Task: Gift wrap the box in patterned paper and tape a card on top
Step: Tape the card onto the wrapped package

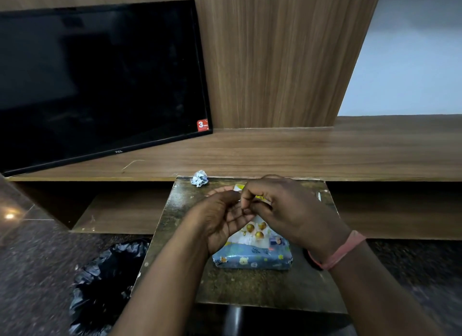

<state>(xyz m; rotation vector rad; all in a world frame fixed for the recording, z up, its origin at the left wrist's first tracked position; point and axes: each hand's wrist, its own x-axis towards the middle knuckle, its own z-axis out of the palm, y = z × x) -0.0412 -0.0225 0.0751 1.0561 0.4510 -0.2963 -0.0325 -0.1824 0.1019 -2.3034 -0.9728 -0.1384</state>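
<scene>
The box (252, 258), wrapped in blue paper with small animal prints, lies on a small dark table (250, 288). A white card (257, 231) with gold balloons rests on its top, partly hidden by my hands. My left hand (222, 220) and my right hand (287, 210) meet just above the box's far side. The right fingers pinch a small yellow-and-white item (260, 198), probably a tape roll; most of it is hidden. My left fingers curl against the right fingertips, and what they hold cannot be made out.
A crumpled scrap of paper (199, 178) lies at the table's far left corner. A black television (100, 83) leans on the wooden shelf (300, 150) behind. A bin lined with a black bag (105, 283) stands on the floor to the left.
</scene>
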